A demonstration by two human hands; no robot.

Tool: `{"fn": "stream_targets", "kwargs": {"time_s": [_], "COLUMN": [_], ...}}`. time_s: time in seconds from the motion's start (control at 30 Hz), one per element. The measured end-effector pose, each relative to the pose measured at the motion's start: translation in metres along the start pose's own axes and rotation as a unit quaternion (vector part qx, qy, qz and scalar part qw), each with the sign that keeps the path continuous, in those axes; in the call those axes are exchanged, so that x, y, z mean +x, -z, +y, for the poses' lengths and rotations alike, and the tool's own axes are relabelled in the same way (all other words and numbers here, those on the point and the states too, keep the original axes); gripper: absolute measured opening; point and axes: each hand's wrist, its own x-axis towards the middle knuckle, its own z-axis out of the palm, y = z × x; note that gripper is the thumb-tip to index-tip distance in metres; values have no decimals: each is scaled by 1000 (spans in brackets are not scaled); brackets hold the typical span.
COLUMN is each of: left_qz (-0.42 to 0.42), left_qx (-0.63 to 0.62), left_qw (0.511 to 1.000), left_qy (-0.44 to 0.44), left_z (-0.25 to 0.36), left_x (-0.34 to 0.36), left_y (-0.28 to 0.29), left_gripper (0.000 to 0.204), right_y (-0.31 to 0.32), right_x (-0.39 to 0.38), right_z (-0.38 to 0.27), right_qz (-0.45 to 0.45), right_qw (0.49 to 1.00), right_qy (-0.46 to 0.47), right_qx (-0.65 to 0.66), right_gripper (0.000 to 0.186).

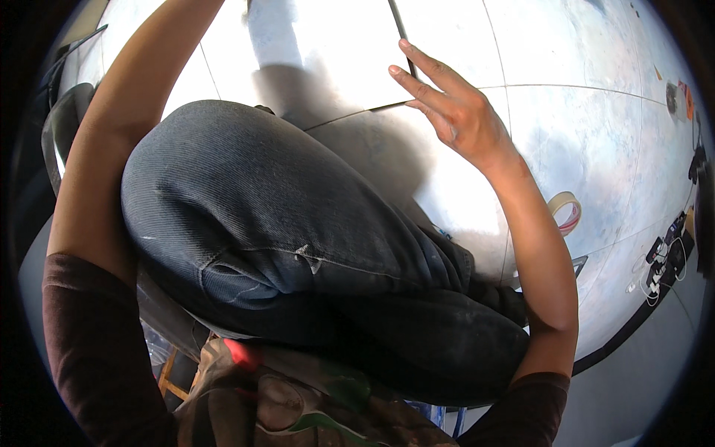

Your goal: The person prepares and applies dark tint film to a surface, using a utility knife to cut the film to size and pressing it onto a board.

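My right hand (465, 119) is above the pale tiled floor (581, 141), with its fingers stretched out and apart and nothing seen in them. A thin dark line (401, 26) runs up from near its fingertips; I cannot tell whether it is a strip or a gap in the floor. My left arm (112, 141) reaches past the raised knee and leaves the picture at the top, so my left hand is out of sight. My legs, in dark blue jeans (261, 201), are bent and crossed below the hands.
A roll of tape (564, 212) stands on the floor right of my right forearm. Farther right are a power strip with plugs and white cables (663, 261) and a small orange thing (687, 97). A dark curved object (67, 123) is at the left edge.
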Motion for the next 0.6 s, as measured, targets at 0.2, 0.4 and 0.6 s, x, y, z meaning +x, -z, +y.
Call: {"fn": "stream_targets", "kwargs": {"time_s": [0.2,0.4,0.6], "left_qz": [-10,-32,-51], "left_qx": [3,4,-18], "left_qw": [1000,999,995], "left_qy": [15,43,79], "left_z": [-2,1,8], "left_x": [-2,-6,-1], "left_y": [1,5,9], "left_gripper": [123,125,126], "right_y": [1,4,14], "right_x": [-1,1,12], "right_z": [4,6,6], "right_qz": [-11,-15,-27], "right_qw": [1000,1000,999], "right_qy": [12,14,24], "right_qx": [7,19,13], "right_gripper": [52,50,50]}}
